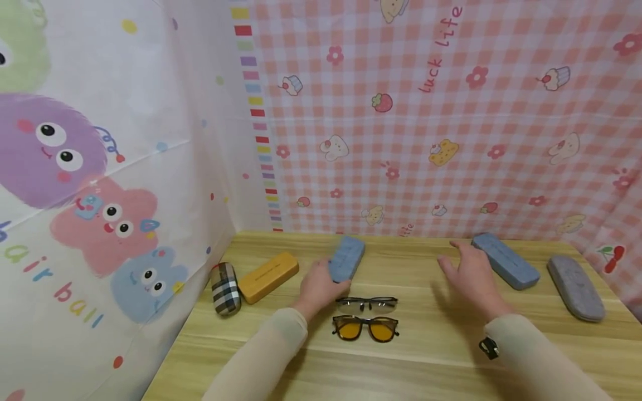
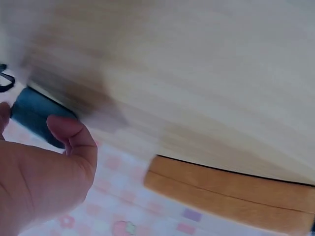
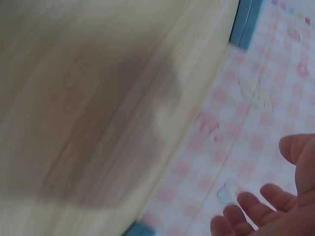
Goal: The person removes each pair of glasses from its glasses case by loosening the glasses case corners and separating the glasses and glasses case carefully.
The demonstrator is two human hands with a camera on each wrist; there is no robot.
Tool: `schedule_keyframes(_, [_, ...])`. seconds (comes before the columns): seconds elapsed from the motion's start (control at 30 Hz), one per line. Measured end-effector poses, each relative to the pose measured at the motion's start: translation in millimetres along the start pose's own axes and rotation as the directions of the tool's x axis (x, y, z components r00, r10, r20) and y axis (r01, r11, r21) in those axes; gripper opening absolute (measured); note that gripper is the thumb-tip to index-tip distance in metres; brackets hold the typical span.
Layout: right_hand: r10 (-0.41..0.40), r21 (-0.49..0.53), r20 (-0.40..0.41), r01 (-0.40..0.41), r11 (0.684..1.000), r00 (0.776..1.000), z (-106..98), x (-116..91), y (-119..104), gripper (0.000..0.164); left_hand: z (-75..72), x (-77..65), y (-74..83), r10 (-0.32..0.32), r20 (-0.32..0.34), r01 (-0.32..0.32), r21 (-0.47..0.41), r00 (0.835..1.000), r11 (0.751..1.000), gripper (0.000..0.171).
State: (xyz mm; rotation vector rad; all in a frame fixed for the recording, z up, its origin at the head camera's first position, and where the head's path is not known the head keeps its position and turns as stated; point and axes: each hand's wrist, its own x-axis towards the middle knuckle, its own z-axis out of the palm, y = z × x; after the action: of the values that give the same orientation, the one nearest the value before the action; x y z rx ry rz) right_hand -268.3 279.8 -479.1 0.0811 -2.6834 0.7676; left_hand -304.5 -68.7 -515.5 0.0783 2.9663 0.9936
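Note:
My left hand (image 1: pixel 321 287) grips the near end of a blue glasses case (image 1: pixel 348 259); in the left wrist view the thumb and fingers lie on either side of that case (image 2: pixel 37 115). My right hand (image 1: pixel 471 273) is above the table just left of a second blue glasses case (image 1: pixel 505 262), its fingers spread and holding nothing. The right wrist view shows the right hand (image 3: pixel 275 211) with fingers loosely bent and thumb apart. Close to the left hand lie black half-rim eyeglasses (image 1: pixel 368 303) and, nearer me, black-framed glasses with orange lenses (image 1: pixel 365 328).
At the left of the wooden table (image 1: pixel 401 373) lie an orange glasses case (image 1: pixel 269 277) and a black-and-white plaid case (image 1: pixel 225 288). A grey case (image 1: pixel 577 288) lies at the far right. A pink checked cloth (image 1: pixel 416 128) hangs behind the table, a printed white one (image 1: pixel 175 100) at left.

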Motion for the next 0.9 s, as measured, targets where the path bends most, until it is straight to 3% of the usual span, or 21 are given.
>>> schedule_keyframes(0.1, [-0.008, 0.02, 0.1, 0.006, 1.0, 0.995, 19.2, 5.9, -16.6, 0.06, 1.7, -1.3, 5.3, 0.044, 0.038, -0.043, -0.011, 0.998, 0.999, 0.082])
schedule_keyframes(0.27, [0.005, 0.087, 0.285, -0.031, 0.996, 0.958, 48.3, 12.1, -45.5, 0.062, 3.9, 0.0, 7.1, 0.102, 0.069, -0.095, -0.099, 0.992, 0.991, 0.065])
schedule_keyframes(0.47, [-0.017, 0.124, 0.394, -0.035, 0.992, 0.919, 69.7, 23.6, -77.8, 0.072, 1.6, 3.4, 5.7, 0.209, 0.129, -0.16, -0.314, 0.97, 0.936, 0.051])
schedule_keyframes(0.7, [-0.03, -0.006, 0.429, 0.035, 0.999, 0.903, 87.1, 30.7, -86.1, 0.078, -6.8, 5.7, -3.0, 0.119, 0.033, -0.106, -0.278, 0.992, 0.955, 0.039])
schedule_keyframes(0.9, [-0.039, -0.029, 0.421, 0.056, 0.998, 0.906, 95.5, 33.8, -82.8, 0.076, -11.2, 7.0, -12.5, 0.058, 0.004, -0.055, -0.25, 0.998, 0.967, 0.04])
